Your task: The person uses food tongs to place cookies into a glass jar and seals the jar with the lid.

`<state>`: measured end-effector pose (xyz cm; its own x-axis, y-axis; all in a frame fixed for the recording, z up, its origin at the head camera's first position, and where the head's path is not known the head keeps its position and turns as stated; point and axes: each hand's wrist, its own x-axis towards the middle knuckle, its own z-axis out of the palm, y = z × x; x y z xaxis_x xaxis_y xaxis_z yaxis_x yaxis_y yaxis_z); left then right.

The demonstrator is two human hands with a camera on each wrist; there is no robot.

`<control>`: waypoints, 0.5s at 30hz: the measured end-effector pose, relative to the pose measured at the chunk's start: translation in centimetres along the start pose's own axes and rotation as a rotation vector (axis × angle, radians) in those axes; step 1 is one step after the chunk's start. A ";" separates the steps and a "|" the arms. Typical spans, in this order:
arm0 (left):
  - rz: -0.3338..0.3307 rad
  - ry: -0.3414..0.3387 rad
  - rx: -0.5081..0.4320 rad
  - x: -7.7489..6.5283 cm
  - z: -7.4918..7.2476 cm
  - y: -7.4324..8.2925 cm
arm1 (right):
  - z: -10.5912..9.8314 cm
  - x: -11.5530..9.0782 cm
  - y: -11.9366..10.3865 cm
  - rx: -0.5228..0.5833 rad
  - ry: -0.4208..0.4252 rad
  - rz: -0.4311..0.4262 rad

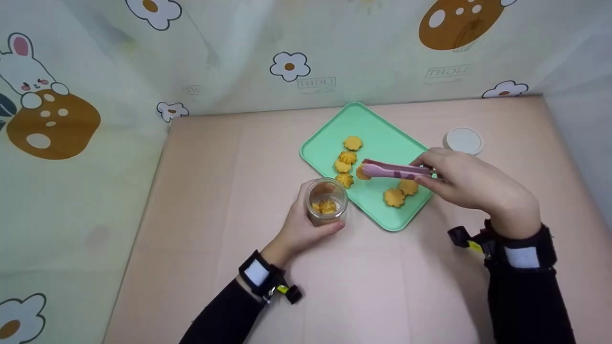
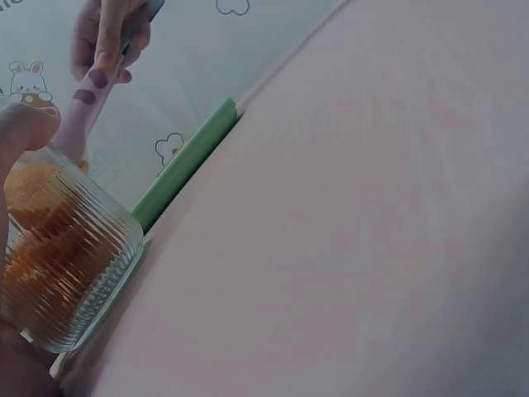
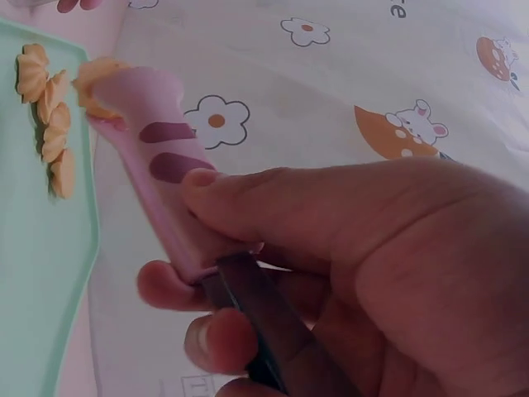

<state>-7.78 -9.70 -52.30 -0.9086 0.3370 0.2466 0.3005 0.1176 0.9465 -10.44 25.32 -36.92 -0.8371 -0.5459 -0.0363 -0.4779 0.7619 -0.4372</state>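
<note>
My left hand (image 1: 303, 223) grips a ribbed glass jar (image 1: 326, 217) that stands mouth up beside the tray, with several cookies (image 2: 50, 240) inside it. Pink paw-shaped tongs (image 1: 394, 171) are in my right hand (image 1: 466, 179), held by fingers and thumb above the tray. Between the tong tips sits one yellow cookie (image 3: 97, 85). On the green tray (image 1: 325, 136) lie a row of flower-shaped cookies (image 1: 353, 143) near its left side and two more cookies (image 1: 394, 197) near its right corner.
A round white lid (image 1: 464, 141) lies on the table beyond my right hand. The pale pink tabletop (image 1: 201, 191) ends at a printed cloth (image 1: 239, 62) hanging behind and at the left.
</note>
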 end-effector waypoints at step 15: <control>-0.011 0.002 -0.021 0.0 0.1 0.1 | -0.5 -1.0 -2.3 -0.014 0.175 -0.189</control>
<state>-7.70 -9.64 -52.26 -0.9125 0.3341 0.2362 0.2841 0.1020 0.9533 -8.60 24.29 -35.37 -0.7656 -0.6110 0.2016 -0.6326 0.6578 -0.4088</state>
